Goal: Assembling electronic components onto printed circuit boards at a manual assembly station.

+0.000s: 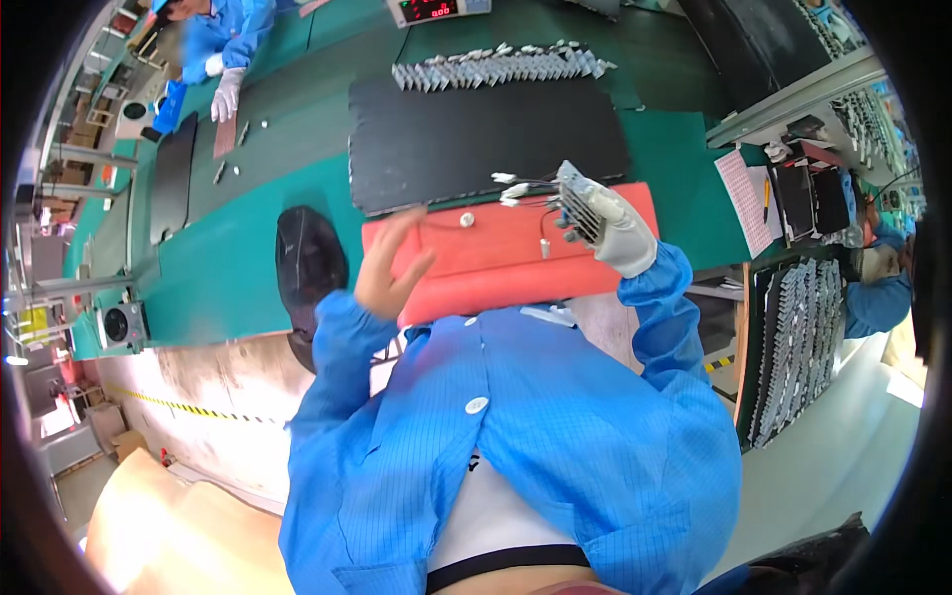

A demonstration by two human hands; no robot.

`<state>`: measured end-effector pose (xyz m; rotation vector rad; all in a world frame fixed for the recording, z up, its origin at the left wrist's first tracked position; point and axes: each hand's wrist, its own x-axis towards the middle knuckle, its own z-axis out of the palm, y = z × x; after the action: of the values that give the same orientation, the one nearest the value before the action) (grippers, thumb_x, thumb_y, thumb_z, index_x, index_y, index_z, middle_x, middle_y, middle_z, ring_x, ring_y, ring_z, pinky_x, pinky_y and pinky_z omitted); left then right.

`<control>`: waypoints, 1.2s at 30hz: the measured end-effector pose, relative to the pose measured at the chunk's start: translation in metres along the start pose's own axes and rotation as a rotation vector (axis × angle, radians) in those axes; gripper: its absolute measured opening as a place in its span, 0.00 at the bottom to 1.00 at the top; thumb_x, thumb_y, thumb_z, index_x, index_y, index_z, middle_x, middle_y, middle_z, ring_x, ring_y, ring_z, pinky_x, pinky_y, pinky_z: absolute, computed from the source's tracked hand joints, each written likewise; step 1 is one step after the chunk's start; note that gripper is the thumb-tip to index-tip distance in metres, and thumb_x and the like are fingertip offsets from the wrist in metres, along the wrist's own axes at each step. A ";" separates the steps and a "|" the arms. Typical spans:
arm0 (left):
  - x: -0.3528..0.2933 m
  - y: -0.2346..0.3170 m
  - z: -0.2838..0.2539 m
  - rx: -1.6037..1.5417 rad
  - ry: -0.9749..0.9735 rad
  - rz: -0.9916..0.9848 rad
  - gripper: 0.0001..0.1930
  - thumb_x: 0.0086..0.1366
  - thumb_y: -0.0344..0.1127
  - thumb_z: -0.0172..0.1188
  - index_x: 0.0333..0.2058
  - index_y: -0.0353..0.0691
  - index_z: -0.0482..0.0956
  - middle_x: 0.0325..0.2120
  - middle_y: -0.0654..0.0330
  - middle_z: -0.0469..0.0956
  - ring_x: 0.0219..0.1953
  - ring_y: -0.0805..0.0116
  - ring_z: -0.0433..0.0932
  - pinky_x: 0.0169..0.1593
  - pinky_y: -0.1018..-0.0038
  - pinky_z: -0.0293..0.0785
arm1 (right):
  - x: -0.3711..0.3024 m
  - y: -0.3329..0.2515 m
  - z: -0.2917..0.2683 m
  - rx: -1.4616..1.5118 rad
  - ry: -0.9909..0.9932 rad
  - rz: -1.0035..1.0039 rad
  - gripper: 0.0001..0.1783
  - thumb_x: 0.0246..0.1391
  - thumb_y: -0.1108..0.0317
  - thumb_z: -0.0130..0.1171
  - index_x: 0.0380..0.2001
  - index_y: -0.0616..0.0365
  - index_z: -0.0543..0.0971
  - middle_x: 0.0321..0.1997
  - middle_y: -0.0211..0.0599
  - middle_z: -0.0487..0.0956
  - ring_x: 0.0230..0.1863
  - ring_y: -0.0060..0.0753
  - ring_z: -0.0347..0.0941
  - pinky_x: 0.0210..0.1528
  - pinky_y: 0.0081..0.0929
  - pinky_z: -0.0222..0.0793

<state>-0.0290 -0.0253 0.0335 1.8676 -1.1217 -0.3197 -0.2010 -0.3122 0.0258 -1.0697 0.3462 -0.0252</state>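
Note:
My right hand [625, 236], in a white glove, is closed around a bundle of small grey metal parts [579, 206]. Thin dark wires run from the bundle, some ending in white plug connectors [511, 188]. The bundle is held over a red padded mat [476, 283] at the table's front. My bare left hand [390, 266] is slightly blurred above the mat's left end, fingers spread and nothing in them. Between the hands, a small round white piece [467, 220] with a wire shows against the mat.
Beyond the red mat lies a black mat [486, 139], with a row of grey metal parts [501, 69] along its far edge. A dark shiny object [310, 260] is at left. A co-worker's gloved hand [227, 96] rests at the far left. A rack of parts [798, 347] stands right.

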 end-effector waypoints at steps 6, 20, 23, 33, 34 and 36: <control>0.019 0.013 0.022 -0.216 -0.100 0.088 0.16 0.68 0.32 0.45 0.50 0.31 0.70 0.42 0.52 0.75 0.45 0.64 0.74 0.48 0.74 0.69 | 0.007 0.042 0.066 0.238 -0.167 -0.006 0.33 0.57 0.42 0.45 0.55 0.57 0.66 0.45 0.40 0.76 0.38 0.34 0.77 0.35 0.29 0.74; -0.019 -0.021 0.085 -0.622 -0.148 -0.542 0.13 0.66 0.34 0.49 0.41 0.31 0.76 0.24 0.64 0.75 0.29 0.78 0.74 0.31 0.80 0.69 | 0.010 0.082 0.063 0.220 0.203 -0.036 0.22 0.64 0.52 0.40 0.42 0.61 0.73 0.36 0.35 0.76 0.35 0.26 0.75 0.39 0.24 0.75; -0.015 -0.031 0.091 -0.720 -0.100 -0.489 0.14 0.67 0.35 0.48 0.43 0.29 0.75 0.28 0.66 0.74 0.28 0.80 0.68 0.34 0.83 0.64 | 0.018 0.081 0.060 0.189 0.281 -0.070 0.23 0.63 0.51 0.40 0.44 0.60 0.73 0.39 0.35 0.76 0.38 0.24 0.74 0.40 0.24 0.75; 0.018 -0.051 0.094 -1.289 -0.184 -0.943 0.16 0.65 0.36 0.51 0.49 0.35 0.72 0.30 0.58 0.78 0.22 0.70 0.77 0.24 0.77 0.75 | 0.063 0.076 0.030 0.033 0.052 0.005 0.18 0.60 0.57 0.47 0.49 0.55 0.72 0.35 0.29 0.77 0.25 0.12 0.71 0.22 0.12 0.68; 0.021 -0.051 0.091 -1.484 -0.208 -1.037 0.17 0.65 0.35 0.51 0.51 0.35 0.70 0.32 0.56 0.78 0.24 0.69 0.79 0.25 0.77 0.77 | 0.068 0.077 0.028 0.048 -0.008 -0.001 0.18 0.60 0.58 0.48 0.49 0.56 0.71 0.35 0.30 0.77 0.24 0.12 0.71 0.20 0.11 0.68; 0.018 -0.062 0.096 -1.497 -0.207 -1.078 0.17 0.65 0.33 0.51 0.51 0.36 0.69 0.35 0.55 0.77 0.26 0.66 0.80 0.26 0.78 0.78 | 0.074 0.077 0.025 0.042 0.008 0.047 0.18 0.60 0.58 0.49 0.50 0.55 0.71 0.35 0.30 0.78 0.22 0.12 0.70 0.19 0.11 0.67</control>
<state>-0.0417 -0.0832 -0.0653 0.8162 0.2779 -1.4687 -0.1351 -0.2668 -0.0492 -1.0202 0.3765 0.0051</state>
